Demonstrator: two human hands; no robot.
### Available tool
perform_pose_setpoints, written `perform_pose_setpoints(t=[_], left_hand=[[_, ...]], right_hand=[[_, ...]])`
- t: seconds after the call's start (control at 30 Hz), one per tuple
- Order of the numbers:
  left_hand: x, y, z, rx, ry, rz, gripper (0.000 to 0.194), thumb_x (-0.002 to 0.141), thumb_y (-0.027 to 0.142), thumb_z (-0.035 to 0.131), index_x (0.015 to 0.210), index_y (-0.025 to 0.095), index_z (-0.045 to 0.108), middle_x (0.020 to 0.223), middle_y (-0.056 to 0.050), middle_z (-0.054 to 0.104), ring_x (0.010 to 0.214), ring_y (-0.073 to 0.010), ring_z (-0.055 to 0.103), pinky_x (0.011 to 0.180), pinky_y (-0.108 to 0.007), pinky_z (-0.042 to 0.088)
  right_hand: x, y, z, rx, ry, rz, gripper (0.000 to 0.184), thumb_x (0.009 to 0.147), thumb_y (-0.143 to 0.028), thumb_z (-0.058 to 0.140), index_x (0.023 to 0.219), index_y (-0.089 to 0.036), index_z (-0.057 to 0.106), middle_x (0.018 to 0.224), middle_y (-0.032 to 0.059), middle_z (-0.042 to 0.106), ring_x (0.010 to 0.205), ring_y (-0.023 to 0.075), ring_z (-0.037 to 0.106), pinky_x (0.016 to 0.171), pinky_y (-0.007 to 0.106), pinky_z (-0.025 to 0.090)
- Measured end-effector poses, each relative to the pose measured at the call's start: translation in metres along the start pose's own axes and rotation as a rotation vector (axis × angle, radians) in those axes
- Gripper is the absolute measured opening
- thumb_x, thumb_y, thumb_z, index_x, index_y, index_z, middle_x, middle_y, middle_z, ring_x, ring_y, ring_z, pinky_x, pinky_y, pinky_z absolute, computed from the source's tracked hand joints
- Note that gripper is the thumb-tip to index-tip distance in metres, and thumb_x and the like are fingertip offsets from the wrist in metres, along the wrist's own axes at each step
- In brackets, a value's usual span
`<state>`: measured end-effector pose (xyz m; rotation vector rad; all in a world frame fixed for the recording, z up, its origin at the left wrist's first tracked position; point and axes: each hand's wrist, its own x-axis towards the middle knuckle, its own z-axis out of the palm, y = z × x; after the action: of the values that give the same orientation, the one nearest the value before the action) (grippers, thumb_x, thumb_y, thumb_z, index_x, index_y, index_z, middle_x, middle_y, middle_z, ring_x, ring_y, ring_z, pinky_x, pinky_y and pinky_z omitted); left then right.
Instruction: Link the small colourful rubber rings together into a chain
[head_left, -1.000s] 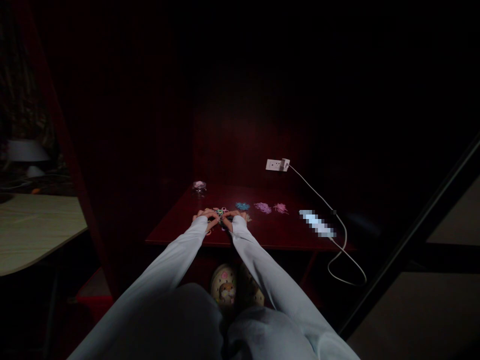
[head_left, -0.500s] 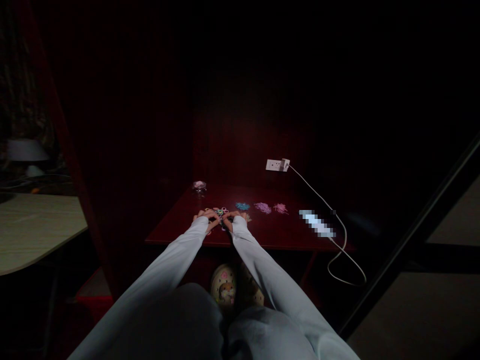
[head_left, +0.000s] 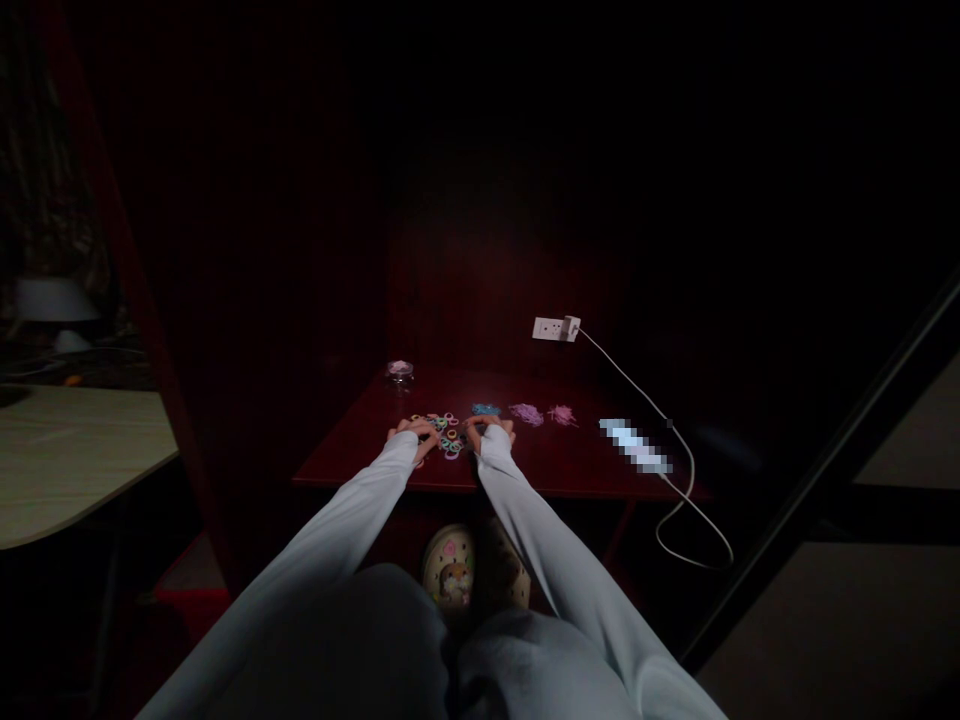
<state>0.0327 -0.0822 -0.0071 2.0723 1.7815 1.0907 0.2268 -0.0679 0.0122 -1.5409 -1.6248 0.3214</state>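
Both my arms in pale sleeves reach out to a small dark red table (head_left: 577, 470). My left hand (head_left: 411, 434) rests on the table with fingers bent, at the left edge of a mixed pile of small coloured rings (head_left: 448, 436). My right hand (head_left: 489, 432) is curled over the table just right of that pile, near a small blue heap (head_left: 486, 409). The hands are far off and dim, so whether either pinches a ring is unclear.
Two pink heaps (head_left: 526, 412) (head_left: 561, 414) lie to the right of the blue one. A small jar (head_left: 399, 374) stands at the back left. A blurred white device (head_left: 634, 446) lies at right, cabled to a wall socket (head_left: 555, 328). A light table (head_left: 67, 460) stands left.
My right hand has moved to the right, away from my left hand, uncovering more of the mixed pile of rings between them. My left hand stays in place.
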Motion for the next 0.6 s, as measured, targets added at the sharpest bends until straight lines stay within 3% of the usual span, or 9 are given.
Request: perform_pose_setpoints(t=[0.2,0.6], left_hand=[[-0.007,0.006,-0.004,-0.006,0.016,0.012,0.030,0.095,0.041,0.060,0.078,0.033,0.082,0.120,0.005,0.080,0.120,-0.0258,0.061,0.105,-0.040,0.041],[-0.007,0.008,-0.005,0.002,0.011,0.010,0.029,0.094,0.041,0.061,0.076,0.033,0.082,0.117,0.006,0.081,0.122,-0.0251,0.060,0.105,-0.038,0.041]], right_hand=[[0.017,0.032,-0.032,-0.069,0.197,0.188,0.019,0.091,-0.033,0.066,0.090,-0.024,0.083,0.119,0.0131,0.074,0.116,0.0347,0.052,0.096,0.046,0.037],[0.018,0.043,-0.032,-0.133,0.101,0.044,0.020,0.088,-0.040,0.070,0.093,-0.028,0.085,0.121,0.0097,0.073,0.114,0.0329,0.050,0.093,0.043,0.037]])
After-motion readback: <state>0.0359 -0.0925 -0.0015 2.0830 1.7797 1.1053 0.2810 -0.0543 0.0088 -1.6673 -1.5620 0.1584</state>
